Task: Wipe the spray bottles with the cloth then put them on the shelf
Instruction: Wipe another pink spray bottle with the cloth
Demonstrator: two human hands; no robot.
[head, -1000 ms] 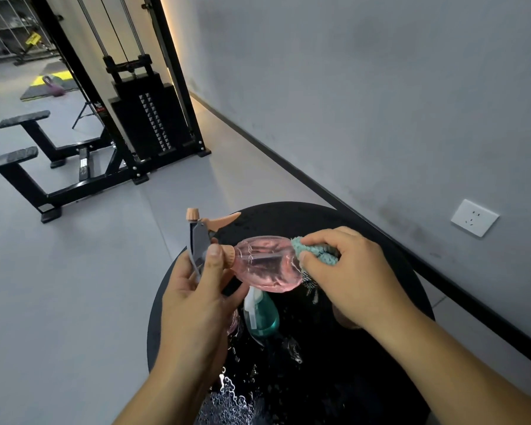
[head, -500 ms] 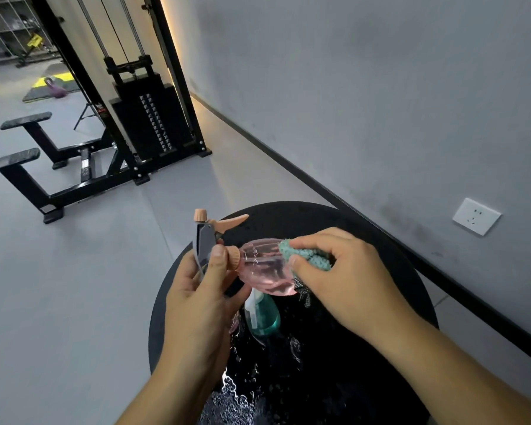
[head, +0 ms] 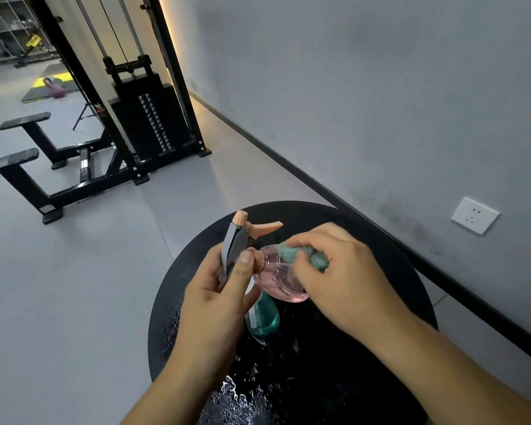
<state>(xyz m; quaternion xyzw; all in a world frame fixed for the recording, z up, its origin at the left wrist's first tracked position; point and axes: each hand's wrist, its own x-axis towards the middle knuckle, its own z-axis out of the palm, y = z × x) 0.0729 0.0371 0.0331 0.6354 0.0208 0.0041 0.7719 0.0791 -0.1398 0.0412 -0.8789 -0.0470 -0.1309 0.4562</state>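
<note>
A pink spray bottle (head: 278, 279) with a grey and peach trigger head lies sideways in the air above a round black table (head: 390, 259). My left hand (head: 218, 305) grips its trigger head and neck. My right hand (head: 341, 277) presses a teal cloth (head: 301, 254) onto the bottle's upper side, covering the far end of the bottle. Under my hands a teal spray bottle (head: 265, 317) rests on the table, partly hidden. No shelf for the bottles is identifiable close by.
Water drops glisten on the table's near part (head: 236, 397). A grey wall with a white socket (head: 475, 215) runs along the right. A black cable weight machine (head: 141, 118) and benches (head: 19, 167) stand on the grey floor at the left.
My right hand has slid the cloth along the pink bottle from its far end toward the neck. The left hand keeps the same grip and has lifted the bottle slightly.
</note>
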